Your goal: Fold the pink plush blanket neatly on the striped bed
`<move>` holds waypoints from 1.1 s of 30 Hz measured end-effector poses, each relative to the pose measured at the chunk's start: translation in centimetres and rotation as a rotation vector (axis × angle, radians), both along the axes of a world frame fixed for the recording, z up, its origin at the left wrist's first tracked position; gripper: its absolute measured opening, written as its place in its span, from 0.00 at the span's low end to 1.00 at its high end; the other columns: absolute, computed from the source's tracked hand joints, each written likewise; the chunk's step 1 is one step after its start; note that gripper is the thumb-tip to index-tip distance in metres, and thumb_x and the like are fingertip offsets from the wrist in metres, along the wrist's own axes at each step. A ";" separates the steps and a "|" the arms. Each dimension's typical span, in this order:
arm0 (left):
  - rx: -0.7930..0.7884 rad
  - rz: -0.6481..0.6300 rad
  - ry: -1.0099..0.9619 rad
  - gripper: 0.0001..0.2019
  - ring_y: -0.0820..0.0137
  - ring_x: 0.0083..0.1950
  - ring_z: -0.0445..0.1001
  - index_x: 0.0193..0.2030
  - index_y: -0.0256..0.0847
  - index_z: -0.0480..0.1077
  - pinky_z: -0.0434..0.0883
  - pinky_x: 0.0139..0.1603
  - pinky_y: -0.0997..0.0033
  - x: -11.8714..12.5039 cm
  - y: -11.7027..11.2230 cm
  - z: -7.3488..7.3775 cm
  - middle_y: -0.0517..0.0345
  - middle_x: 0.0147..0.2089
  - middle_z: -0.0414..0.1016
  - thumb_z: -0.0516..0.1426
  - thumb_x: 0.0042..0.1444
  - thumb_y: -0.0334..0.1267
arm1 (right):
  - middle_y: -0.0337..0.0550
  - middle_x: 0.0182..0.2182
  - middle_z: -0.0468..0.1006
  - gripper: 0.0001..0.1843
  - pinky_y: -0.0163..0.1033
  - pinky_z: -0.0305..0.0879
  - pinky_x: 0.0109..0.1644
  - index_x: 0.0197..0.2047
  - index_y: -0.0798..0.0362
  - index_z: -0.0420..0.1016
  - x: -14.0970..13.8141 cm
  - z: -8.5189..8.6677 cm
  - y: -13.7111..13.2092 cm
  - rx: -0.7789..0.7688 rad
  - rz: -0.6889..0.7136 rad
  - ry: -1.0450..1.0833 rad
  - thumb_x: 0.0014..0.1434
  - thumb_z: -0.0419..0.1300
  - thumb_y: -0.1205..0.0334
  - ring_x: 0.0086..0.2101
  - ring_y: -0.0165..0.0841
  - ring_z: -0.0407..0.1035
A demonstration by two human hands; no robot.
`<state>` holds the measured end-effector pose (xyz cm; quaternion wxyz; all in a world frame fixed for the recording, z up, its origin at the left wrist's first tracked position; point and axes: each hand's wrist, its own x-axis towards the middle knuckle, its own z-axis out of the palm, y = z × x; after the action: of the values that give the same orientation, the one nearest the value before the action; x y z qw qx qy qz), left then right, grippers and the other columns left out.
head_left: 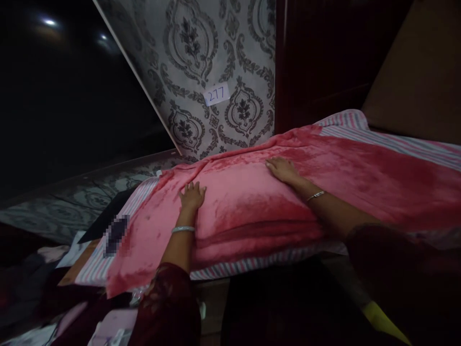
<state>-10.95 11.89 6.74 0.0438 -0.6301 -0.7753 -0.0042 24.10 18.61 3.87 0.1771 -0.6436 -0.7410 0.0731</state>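
A folded pink plush blanket [241,192] forms a puffy, rounded bundle in the middle, its layered edge facing me. My left hand [193,196] lies at the bundle's left edge, palm down with fingers spread. At the far right edge of the same bundle, my right hand [283,170] rests flat with its fingers stretched out. Both hands press on the fabric without gripping it. Beneath the bundle spreads a reddish-pink plush cover [370,178], over a striped sheet [351,117].
Behind is a patterned wall [216,53] with a paper label [216,94] reading 277. A large dark screen [72,86] stands at the left. A pixelated dark object [116,235] lies on the bedding's left end. A pink item [117,323] is at the lower left.
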 end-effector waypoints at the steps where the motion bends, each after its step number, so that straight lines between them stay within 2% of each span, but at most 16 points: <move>1: 0.043 -0.026 0.010 0.32 0.53 0.78 0.47 0.74 0.40 0.56 0.50 0.73 0.36 0.7 -0.7 0.4 0.42 0.77 0.51 0.39 0.69 0.53 | 0.50 0.71 0.57 0.31 0.66 0.46 0.69 0.72 0.49 0.62 -0.1 0.3 -1.0 0.026 -0.005 0.005 0.73 0.37 0.49 0.69 0.49 0.49; 4: 0.157 -0.214 0.014 0.33 0.54 0.79 0.45 0.75 0.41 0.54 0.49 0.74 0.38 4.6 -3.3 0.4 0.43 0.78 0.49 0.40 0.69 0.56 | 0.48 0.72 0.56 0.32 0.67 0.49 0.68 0.73 0.44 0.60 -1.3 0.3 -5.0 0.169 0.089 -0.008 0.72 0.38 0.44 0.69 0.52 0.49; 7: 0.173 -0.426 0.017 0.32 0.53 0.79 0.42 0.76 0.50 0.52 0.48 0.74 0.36 8.9 -6.1 -1.6 0.52 0.79 0.47 0.43 0.68 0.57 | 0.44 0.73 0.53 0.30 0.69 0.47 0.68 0.72 0.40 0.60 -3.2 -1.3 -9.4 0.245 0.226 -0.088 0.72 0.41 0.44 0.70 0.53 0.46; 9: 0.139 -0.453 0.016 0.31 0.51 0.79 0.42 0.75 0.52 0.52 0.49 0.73 0.33 10.7 -7.4 -3.3 0.54 0.79 0.46 0.44 0.69 0.55 | 0.42 0.73 0.52 0.29 0.69 0.45 0.69 0.73 0.39 0.59 -4.3 -2.8 -11.4 0.227 0.241 -0.138 0.72 0.42 0.46 0.71 0.53 0.45; 11: 0.109 -0.440 0.015 0.30 0.50 0.79 0.41 0.75 0.52 0.52 0.48 0.72 0.31 11.4 -7.9 -4.6 0.54 0.79 0.46 0.44 0.69 0.54 | 0.41 0.73 0.51 0.29 0.69 0.43 0.69 0.73 0.39 0.58 -4.8 -3.8 -12.3 0.207 0.236 -0.162 0.72 0.43 0.47 0.71 0.53 0.44; 13: 0.079 -0.437 0.004 0.30 0.51 0.79 0.41 0.76 0.53 0.51 0.46 0.73 0.32 11.3 -7.9 -4.9 0.55 0.79 0.44 0.44 0.69 0.53 | 0.41 0.74 0.50 0.29 0.67 0.42 0.70 0.73 0.40 0.57 -4.8 -4.2 -12.5 0.193 0.240 -0.165 0.72 0.43 0.48 0.71 0.52 0.44; 17: 0.052 -0.432 -0.009 0.31 0.51 0.79 0.42 0.76 0.51 0.51 0.45 0.75 0.35 10.1 -8.1 -4.4 0.55 0.79 0.45 0.44 0.69 0.54 | 0.40 0.73 0.51 0.30 0.64 0.41 0.72 0.73 0.40 0.58 -3.9 -3.9 -12.2 0.164 0.245 -0.151 0.72 0.41 0.46 0.71 0.50 0.43; 22: 0.094 -0.269 0.056 0.31 0.51 0.78 0.45 0.76 0.47 0.53 0.44 0.75 0.38 7.5 -10.2 -4.2 0.50 0.78 0.48 0.45 0.69 0.52 | 0.45 0.73 0.52 0.32 0.62 0.42 0.72 0.74 0.44 0.58 -1.4 -4.6 -12.6 0.130 0.137 -0.161 0.71 0.41 0.44 0.71 0.49 0.44; 27: 0.110 -0.177 0.069 0.29 0.52 0.78 0.48 0.75 0.46 0.55 0.51 0.73 0.36 4.4 -12.6 -4.6 0.50 0.78 0.49 0.44 0.69 0.48 | 0.48 0.72 0.54 0.33 0.61 0.41 0.72 0.73 0.47 0.59 1.5 -5.3 -13.4 0.117 0.101 -0.196 0.71 0.41 0.45 0.71 0.47 0.46; 31: 0.149 -0.147 -0.007 0.28 0.53 0.78 0.48 0.74 0.44 0.56 0.54 0.73 0.38 2.5 -13.7 -5.5 0.51 0.77 0.50 0.42 0.70 0.44 | 0.45 0.72 0.55 0.33 0.63 0.47 0.71 0.73 0.47 0.58 4.3 -6.4 -14.0 0.085 0.057 -0.149 0.71 0.38 0.45 0.71 0.46 0.46; 33: 0.157 -0.161 -0.068 0.27 0.57 0.77 0.51 0.73 0.42 0.58 0.57 0.72 0.42 1.3 -14.0 -5.8 0.51 0.77 0.51 0.41 0.70 0.42 | 0.44 0.72 0.54 0.33 0.63 0.50 0.70 0.74 0.46 0.57 6.2 -7.2 -14.3 0.069 0.032 -0.105 0.71 0.37 0.46 0.71 0.45 0.47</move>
<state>-9.62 -2.15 0.93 0.0660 -0.6844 -0.7205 -0.0899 30.29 4.32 -3.36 0.1590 -0.6282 -0.7614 0.0164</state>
